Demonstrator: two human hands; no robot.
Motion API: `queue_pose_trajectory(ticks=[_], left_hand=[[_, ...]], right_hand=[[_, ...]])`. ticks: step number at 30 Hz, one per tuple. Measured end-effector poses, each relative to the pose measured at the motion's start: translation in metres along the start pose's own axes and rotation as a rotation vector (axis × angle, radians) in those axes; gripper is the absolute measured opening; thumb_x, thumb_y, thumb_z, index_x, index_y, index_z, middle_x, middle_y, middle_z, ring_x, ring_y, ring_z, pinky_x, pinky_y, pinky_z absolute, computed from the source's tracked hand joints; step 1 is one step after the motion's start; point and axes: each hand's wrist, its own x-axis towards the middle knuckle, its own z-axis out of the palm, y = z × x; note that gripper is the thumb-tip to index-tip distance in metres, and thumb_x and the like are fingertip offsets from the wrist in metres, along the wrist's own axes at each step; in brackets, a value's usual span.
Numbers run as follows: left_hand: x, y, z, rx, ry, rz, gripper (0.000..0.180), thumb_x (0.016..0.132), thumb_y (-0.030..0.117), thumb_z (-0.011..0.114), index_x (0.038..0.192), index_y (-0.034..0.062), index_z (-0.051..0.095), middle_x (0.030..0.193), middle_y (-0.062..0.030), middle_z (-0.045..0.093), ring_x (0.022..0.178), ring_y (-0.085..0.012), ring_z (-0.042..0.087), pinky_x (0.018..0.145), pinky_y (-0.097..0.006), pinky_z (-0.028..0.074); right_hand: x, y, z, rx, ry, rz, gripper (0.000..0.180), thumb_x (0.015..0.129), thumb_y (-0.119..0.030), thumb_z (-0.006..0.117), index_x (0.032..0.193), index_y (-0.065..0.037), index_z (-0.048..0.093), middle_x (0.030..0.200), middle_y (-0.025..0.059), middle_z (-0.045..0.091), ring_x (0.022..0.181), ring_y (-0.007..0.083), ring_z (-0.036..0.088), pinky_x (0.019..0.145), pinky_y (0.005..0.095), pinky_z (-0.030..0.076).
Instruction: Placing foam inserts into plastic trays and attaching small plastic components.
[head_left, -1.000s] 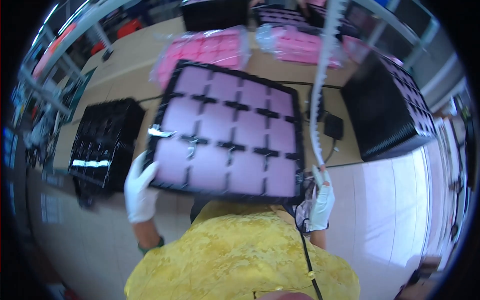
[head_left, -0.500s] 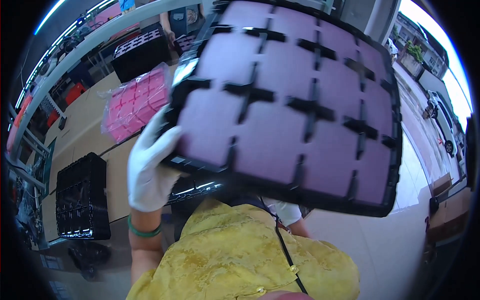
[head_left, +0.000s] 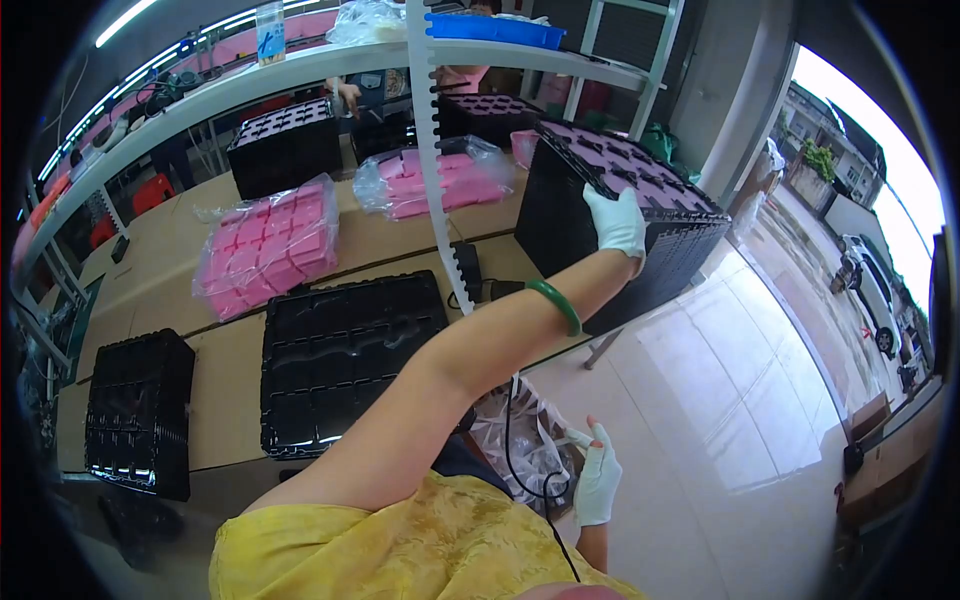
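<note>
A tall stack of black gridded trays (head_left: 575,225) with purple pads on top stands at the table's right end. Against its near upper edge rests my left hand (head_left: 617,222), in a white glove, thumb and fingers apart; part of the fingers' contact is hidden. Lower down, beside the table, my right hand (head_left: 597,482), also gloved, hangs with its fingers stretched out, holding nothing. A clear bag of white strips (head_left: 520,440) lies next to it. Left of my forearm is a glossy black tray stack (head_left: 340,350) on the cardboard-covered table (head_left: 225,390).
Another black tray stack (head_left: 140,405) stands far left. Pink pads in clear plastic (head_left: 270,245) and a second pink bundle (head_left: 425,180) lie behind. A white slotted post (head_left: 430,140) rises from the table edge. Overhead, a shelf holds a blue bin (head_left: 495,30). A co-worker's hand (head_left: 347,92) shows beyond.
The black tray with purple pads has gone from in front of me to the stack at right. My left arm now reaches across there, and my right hand shows beside the table.
</note>
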Motion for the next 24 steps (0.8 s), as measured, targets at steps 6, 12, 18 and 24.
queue_pose_trajectory(ticks=[6,12,18,24], left_hand=[[-0.027,0.023,0.005,0.436,-0.129,-0.134,0.079,0.095,0.028,0.074,0.155,0.0024,0.028,0.151,-0.0232,0.041,0.132,-0.0359,0.051,0.105,-0.045,0.05],[0.015,0.039,-0.047,0.916,-0.141,0.432,0.084,0.094,0.049,0.071,0.153,-0.0008,0.038,0.158,-0.0323,0.031,0.148,-0.0503,0.031,0.12,-0.049,0.033],[0.043,0.03,-0.045,1.395,-0.6,0.694,0.053,0.103,0.052,0.051,0.132,0.0096,0.065,0.149,-0.0252,0.047,0.146,-0.0567,0.028,0.12,-0.06,0.028],[0.042,0.034,-0.04,1.434,-0.68,0.712,0.055,0.103,0.053,0.049,0.131,0.0073,0.065,0.14,-0.0224,0.054,0.143,-0.0548,0.034,0.119,-0.06,0.03]], right_hand=[[0.093,-0.036,-0.021,-0.369,0.102,-0.46,0.038,0.108,-0.017,0.05,0.139,0.004,0.058,0.117,0.0179,0.075,0.107,0.025,0.071,0.096,0.0349,0.052],[0.214,-0.113,-0.005,-0.499,0.375,-0.934,0.034,0.1,-0.008,0.06,0.133,0.001,0.063,0.136,0.017,0.065,0.131,0.0335,0.059,0.111,0.0433,0.044],[0.314,-0.106,0.008,-0.697,0.394,-1.043,0.034,0.098,-0.016,0.065,0.129,-0.002,0.067,0.134,0.0183,0.066,0.128,0.0366,0.059,0.11,0.0444,0.044],[0.326,-0.103,0.002,-0.691,0.419,-1.006,0.029,0.101,-0.016,0.063,0.126,-0.003,0.069,0.128,0.0165,0.068,0.121,0.0343,0.062,0.105,0.0443,0.046]])
